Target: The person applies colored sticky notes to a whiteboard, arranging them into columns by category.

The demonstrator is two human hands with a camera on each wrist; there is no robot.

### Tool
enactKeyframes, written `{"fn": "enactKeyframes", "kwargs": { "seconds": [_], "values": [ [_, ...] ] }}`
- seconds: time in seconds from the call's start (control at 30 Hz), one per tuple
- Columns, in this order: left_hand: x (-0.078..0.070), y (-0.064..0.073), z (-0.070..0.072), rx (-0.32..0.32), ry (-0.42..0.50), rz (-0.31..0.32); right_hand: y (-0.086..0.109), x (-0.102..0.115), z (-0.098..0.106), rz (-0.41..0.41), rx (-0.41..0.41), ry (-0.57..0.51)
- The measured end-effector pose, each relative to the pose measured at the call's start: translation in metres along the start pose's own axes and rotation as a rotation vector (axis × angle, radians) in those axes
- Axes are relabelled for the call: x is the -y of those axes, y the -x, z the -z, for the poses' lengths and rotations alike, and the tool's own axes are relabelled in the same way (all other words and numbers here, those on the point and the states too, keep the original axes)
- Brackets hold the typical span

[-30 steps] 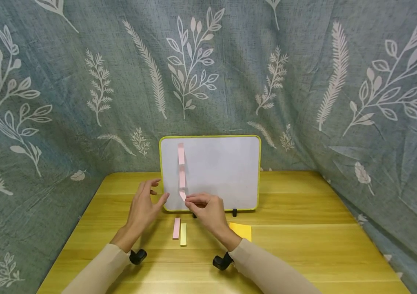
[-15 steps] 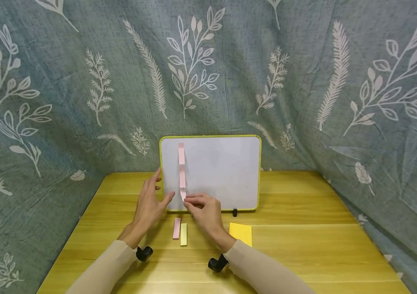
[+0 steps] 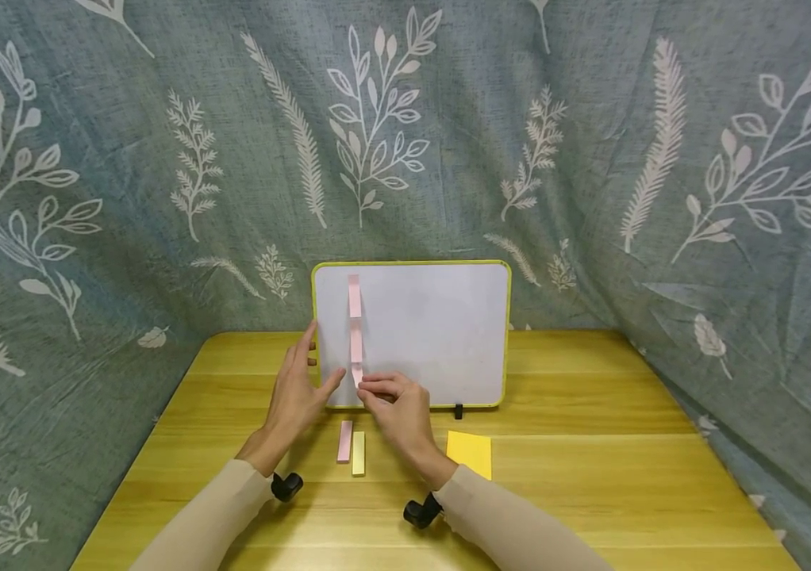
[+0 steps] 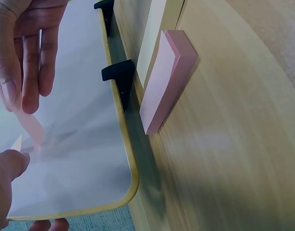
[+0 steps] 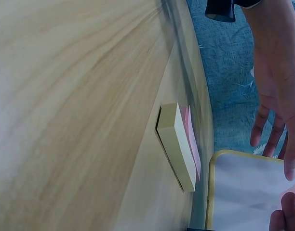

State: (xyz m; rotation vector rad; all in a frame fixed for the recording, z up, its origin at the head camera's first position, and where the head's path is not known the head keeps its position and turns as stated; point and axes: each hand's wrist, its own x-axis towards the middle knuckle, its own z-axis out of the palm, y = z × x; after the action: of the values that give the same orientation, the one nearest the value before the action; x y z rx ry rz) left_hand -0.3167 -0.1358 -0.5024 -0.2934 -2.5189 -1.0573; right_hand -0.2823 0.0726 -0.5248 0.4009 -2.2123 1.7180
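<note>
My right hand [image 3: 400,412] pinches the lower end of a pink sticky strip [image 4: 31,126] between thumb and fingers, in front of a whiteboard [image 3: 434,333] with a yellow frame. Above it, two more pink strips [image 3: 355,297] run down the board's left part in a column. At the left edge of the board, my left hand [image 3: 294,396] is spread, its thumb in front of the white surface. In the left wrist view its other fingertips [image 4: 48,225] show past the board's edge; whether they touch the board is unclear.
A pink sticky pad [image 3: 344,442] and a pale yellow one [image 3: 359,454] lie side by side before the board on the wooden table [image 3: 591,476]. Orange-yellow square paper [image 3: 470,454] lies right of my right wrist. A patterned curtain [image 3: 234,198] hangs behind.
My left hand has moved right and up to the board's left edge. My right hand has shifted slightly left, still pinching the strip, which hangs straighter under the upper two.
</note>
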Motion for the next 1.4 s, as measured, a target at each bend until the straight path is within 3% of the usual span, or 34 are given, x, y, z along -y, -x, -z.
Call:
{"fn": "enactKeyframes", "kwargs": {
  "seconds": [1.4],
  "values": [
    [-0.002, -0.008, -0.02, -0.058, -0.041, 0.052, -0.003, -0.006, -0.011, -0.045, -0.026, 0.057]
  ]
}}
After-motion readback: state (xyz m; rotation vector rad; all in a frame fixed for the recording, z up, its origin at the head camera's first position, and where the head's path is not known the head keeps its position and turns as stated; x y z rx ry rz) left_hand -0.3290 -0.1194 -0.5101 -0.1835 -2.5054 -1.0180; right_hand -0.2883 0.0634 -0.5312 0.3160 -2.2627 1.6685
